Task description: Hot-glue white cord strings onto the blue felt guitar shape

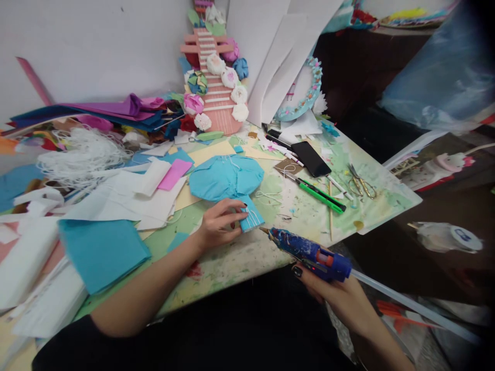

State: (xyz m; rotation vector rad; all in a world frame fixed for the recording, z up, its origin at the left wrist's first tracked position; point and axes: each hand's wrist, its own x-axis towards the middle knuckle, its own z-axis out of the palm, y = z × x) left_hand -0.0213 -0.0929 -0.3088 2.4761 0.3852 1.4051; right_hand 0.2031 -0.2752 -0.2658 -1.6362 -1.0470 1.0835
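Note:
My left hand [221, 222] is closed on a small blue paper-covered piece [252, 212] with white string lines across it. That piece lies at the near edge of a larger blue paper-covered shape [227, 178], which has white strings down its middle; I cannot tell whether the two are joined. In my right hand [334, 291] is a blue hot glue gun [309, 250], its nozzle pointing left at the small piece's lower right edge. A long translucent glue stick [410, 304] runs out of the gun's back.
A pink paper guitar with paper flowers [220, 116] leans against the wall. Right of the blue shape lie a green utility knife [322, 196], a phone [311, 158] and scissors [361, 183]. Blue paper [104, 252] and white string [83, 157] cover the left side.

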